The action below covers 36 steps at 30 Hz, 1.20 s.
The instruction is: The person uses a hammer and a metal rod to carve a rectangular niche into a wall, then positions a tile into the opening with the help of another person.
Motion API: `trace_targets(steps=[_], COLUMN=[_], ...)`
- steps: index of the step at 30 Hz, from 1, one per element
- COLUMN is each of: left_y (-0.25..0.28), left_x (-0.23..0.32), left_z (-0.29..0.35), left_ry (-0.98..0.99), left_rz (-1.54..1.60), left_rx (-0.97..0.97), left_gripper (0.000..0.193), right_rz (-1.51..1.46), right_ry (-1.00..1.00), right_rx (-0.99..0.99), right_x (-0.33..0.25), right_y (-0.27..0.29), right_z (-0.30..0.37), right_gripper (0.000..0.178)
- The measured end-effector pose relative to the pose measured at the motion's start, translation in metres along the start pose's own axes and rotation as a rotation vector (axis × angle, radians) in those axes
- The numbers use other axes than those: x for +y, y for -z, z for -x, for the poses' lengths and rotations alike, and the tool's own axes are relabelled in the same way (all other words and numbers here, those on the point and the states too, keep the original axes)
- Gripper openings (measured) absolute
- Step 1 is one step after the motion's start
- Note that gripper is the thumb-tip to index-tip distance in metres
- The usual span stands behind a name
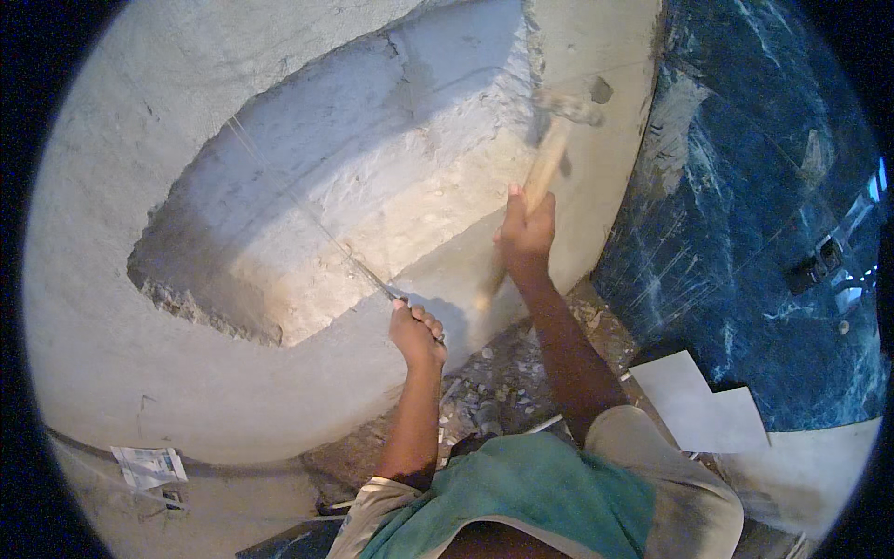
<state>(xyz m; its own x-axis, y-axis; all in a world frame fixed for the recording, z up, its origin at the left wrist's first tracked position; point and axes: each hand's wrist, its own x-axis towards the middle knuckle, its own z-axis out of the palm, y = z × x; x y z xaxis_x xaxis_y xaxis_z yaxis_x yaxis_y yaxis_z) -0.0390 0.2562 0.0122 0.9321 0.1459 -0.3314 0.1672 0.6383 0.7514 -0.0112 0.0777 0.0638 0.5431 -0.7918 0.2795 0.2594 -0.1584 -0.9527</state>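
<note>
Wood is seen in the handle of the hammer (548, 160), which in the head view is held at one o'clock, its head (blurred) pointed up and away. The handle is wrapped by the right hand (527, 237), thumb laid along it. A thin rod (373, 278) is clenched in the fist of the left hand (417, 335), just below centre; it is slanted toward ten o'clock across the recess (326, 168), its far end too faint to be made out. The wall (233, 382) is cut by the recess at eleven o'clock. Rubble (507, 377) is strewn at five o'clock.
</note>
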Motion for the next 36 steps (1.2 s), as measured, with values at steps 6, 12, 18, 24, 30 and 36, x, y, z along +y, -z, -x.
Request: trace_targets(steps=[6, 12, 18, 24, 30, 36], left_y=[0.006, 0.004, 0.019, 0.010, 0.003, 0.009], left_x=[0.001, 0.004, -0.006, 0.006, 0.000, 0.008], left_z=[-0.007, -0.001, -0.017, 0.000, -0.005, 0.002], left_ry=[-0.035, 0.018, 0.007, 0.009, 0.031, 0.024], left_rz=[-0.039, -0.002, -0.062, -0.012, -0.052, -0.035], left_rx=[-0.057, 0.003, -0.102, -0.002, -0.045, -0.005], left_gripper=[0.017, 0.022, 0.021, 0.017, 0.017, 0.019], right_rz=[0.014, -0.024, -0.120, -0.165, 0.383, 0.120], right_ry=[-0.462, -0.159, -0.477, -0.335, 0.217, -0.040], right_rx=[-0.812, -0.401, -0.638, -0.335, -0.545, -0.394], right_x=[0.018, -0.027, 0.021, -0.008, 0.083, -0.006], right_y=[-0.025, 0.016, -0.004, 0.013, -0.012, 0.020], right_z=[0.052, 0.022, 0.046, 0.027, 0.052, 0.036], right_gripper=[0.034, 0.035, 0.034, 0.032, 0.030, 0.029])
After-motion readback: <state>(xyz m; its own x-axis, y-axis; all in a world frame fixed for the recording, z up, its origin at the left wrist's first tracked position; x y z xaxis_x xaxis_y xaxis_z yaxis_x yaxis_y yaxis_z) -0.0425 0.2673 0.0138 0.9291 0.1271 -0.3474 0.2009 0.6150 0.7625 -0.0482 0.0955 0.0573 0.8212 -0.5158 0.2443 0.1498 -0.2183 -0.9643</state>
